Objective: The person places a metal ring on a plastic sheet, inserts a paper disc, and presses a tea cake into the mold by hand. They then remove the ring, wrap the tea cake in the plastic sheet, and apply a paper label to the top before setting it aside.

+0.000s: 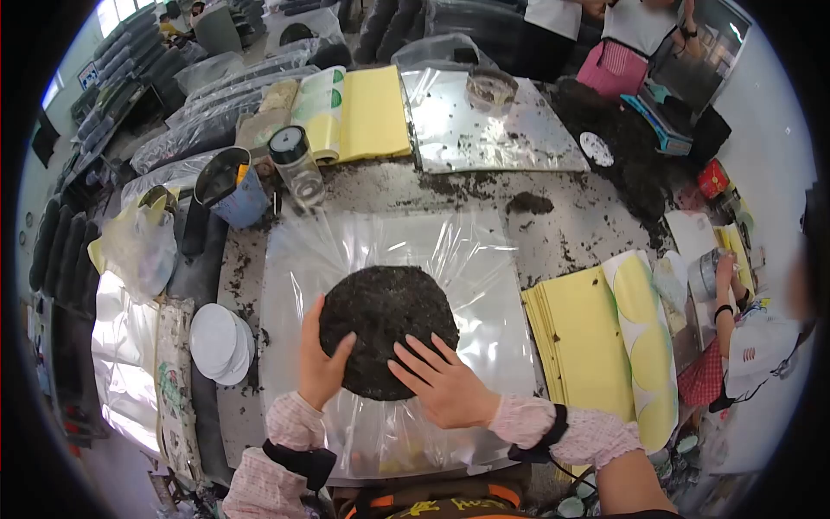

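Note:
A round, flat dark cake of pressed material (393,311) lies on clear plastic film (488,346) at the middle of the table. My left hand (324,363) rests at the cake's left edge, thumb and fingers apart. On the lower right of its top, my right hand (445,385) lies with fingers spread. Neither hand is closed round anything. Left of the film is a small stack of white discs (220,344). Yellow sheets (579,337) and a strip of round yellow labels (648,355) lie to the right.
A blue bucket (238,195) and a clear jar (298,169) stand at the back left. Behind are more yellow sheets (373,112) and a metal tray (484,130) with a ring (491,91). Dark loose material (627,177) is heaped at back right. Co-workers stand behind and right.

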`<state>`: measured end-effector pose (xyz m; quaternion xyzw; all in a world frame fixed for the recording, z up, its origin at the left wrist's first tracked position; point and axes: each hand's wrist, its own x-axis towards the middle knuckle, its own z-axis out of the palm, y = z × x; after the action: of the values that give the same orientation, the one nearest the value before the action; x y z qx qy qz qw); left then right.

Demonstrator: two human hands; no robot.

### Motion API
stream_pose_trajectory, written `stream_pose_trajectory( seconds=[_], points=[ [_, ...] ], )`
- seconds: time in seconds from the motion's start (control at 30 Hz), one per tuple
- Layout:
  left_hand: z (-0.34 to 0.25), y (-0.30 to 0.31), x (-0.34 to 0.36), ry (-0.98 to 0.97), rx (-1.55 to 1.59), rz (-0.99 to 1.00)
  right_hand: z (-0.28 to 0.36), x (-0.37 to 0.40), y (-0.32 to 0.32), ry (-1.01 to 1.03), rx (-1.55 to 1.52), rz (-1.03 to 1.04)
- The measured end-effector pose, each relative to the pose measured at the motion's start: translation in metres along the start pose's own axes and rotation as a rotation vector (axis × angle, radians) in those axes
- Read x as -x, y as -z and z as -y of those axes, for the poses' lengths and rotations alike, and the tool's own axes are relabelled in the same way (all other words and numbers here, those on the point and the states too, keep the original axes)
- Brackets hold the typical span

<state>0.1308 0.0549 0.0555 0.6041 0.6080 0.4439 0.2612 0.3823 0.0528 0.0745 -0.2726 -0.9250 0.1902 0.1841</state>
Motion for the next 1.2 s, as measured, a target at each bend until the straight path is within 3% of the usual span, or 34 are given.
stream_pose_trajectory(
  seconds=[0.03,0.13,0.17,0.23,0.3,0.37,0.43,0.47,0.5,0.57,0.63,0.67,0.73,0.77,0.8,0.83,0.9,0.93,1.03,1.07,1.17,1.2],
  points=[
    [0.004,0.0,0.001,0.018,0.07,-0.028,-0.004,-0.002,0.017,0.009,-0.095,0.005],
    [0.006,-0.002,0.001,0.081,0.331,-0.096,-0.052,-0.015,0.063,-0.03,0.037,-0.369],
    [0.001,0.002,0.0,0.119,0.446,-0.133,-0.089,-0.014,0.075,-0.182,0.05,-0.359],
    [0.0,0.008,-0.003,0.218,0.672,-0.202,-0.194,-0.012,0.081,-0.441,0.408,-0.418],
    [-0.001,0.019,-0.005,0.403,0.828,-0.246,-0.275,-0.016,0.09,-0.696,0.677,-0.303],
    [0.007,0.025,-0.005,0.45,1.118,-0.185,-0.317,-0.006,0.086,-0.767,0.71,-0.232],
    [0.004,0.034,-0.006,0.489,1.156,-0.173,-0.393,-0.01,0.067,-0.845,0.622,-0.235],
    [0.0,0.039,-0.006,0.525,1.156,-0.196,-0.424,-0.012,0.058,-0.743,0.506,-0.418],
    [0.0,0.043,-0.005,0.511,1.232,-0.188,-0.406,-0.032,0.069,-0.81,0.303,-0.45],
    [-0.014,0.05,-0.006,0.551,1.408,-0.149,-0.35,-0.064,0.091,-0.77,0.044,-0.788],
    [0.003,0.052,-0.002,0.566,1.512,-0.11,-0.246,-0.08,0.118,-0.325,0.04,-0.898],
    [-0.006,0.046,-0.006,0.609,1.549,-0.199,-0.19,-0.084,0.123,-0.226,0.106,-0.819],
    [0.002,0.041,-0.004,0.539,1.628,-0.095,-0.122,-0.079,0.096,0.1,0.268,-0.57],
    [0.003,0.041,-0.004,0.503,1.66,-0.037,-0.103,-0.071,0.064,0.122,0.233,-0.279],
    [-0.017,0.039,-0.011,0.557,1.604,-0.093,-0.071,-0.065,0.049,0.143,0.253,-0.15],
    [-0.003,0.041,-0.01,0.55,1.495,0.009,-0.046,-0.059,0.039,0.164,0.275,-0.025],
    [0.012,0.036,-0.008,0.513,1.353,0.042,-0.044,-0.042,0.015,-0.144,-0.32,-0.12],
    [0.008,0.029,-0.008,0.502,1.19,-0.046,-0.047,-0.04,0.013,-0.293,-0.616,-0.15],
    [-0.007,0.008,-0.001,0.32,0.607,-0.223,-0.044,-0.049,0.016,-0.555,-1.131,-0.469],
    [-0.002,0.0,0.002,0.322,0.555,-0.239,-0.042,-0.051,0.017,-0.64,-1.301,-0.585],
    [0.0,-0.005,0.005,0.138,0.26,-0.274,-0.03,-0.043,0.024,-0.378,-0.323,-0.44],
    [0.0,-0.003,0.003,0.064,0.188,-0.268,-0.019,-0.042,0.032,-0.403,-0.341,-0.419]
  ],
)
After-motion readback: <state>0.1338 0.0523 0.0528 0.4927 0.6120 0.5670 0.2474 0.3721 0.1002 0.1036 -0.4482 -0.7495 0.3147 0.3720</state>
